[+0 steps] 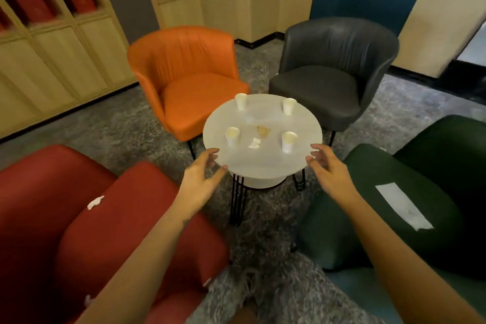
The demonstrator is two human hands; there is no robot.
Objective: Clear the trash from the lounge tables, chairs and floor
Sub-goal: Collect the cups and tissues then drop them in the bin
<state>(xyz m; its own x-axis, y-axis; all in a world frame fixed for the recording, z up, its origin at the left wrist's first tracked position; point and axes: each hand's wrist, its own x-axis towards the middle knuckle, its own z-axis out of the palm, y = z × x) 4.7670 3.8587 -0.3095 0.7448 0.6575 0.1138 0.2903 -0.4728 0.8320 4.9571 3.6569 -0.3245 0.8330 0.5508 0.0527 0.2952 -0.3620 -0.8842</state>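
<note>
Two hands hovered at the near rim of a round white table [263, 166] at the centre of the frame, the left hand [200, 179] and right hand [326, 168] both loose-fingered and empty. Four paper cups [232, 136] stood on top, with a crumpled white scrap [254, 143] and a brown scrap [263, 130] between them. A white wad [95, 202] lay on the red chair [79, 231], lower left, and a paper sheet [403, 205] on the green chair [368, 218], lower right.

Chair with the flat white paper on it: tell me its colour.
The chair is dark green, best seen in the head view.
</note>
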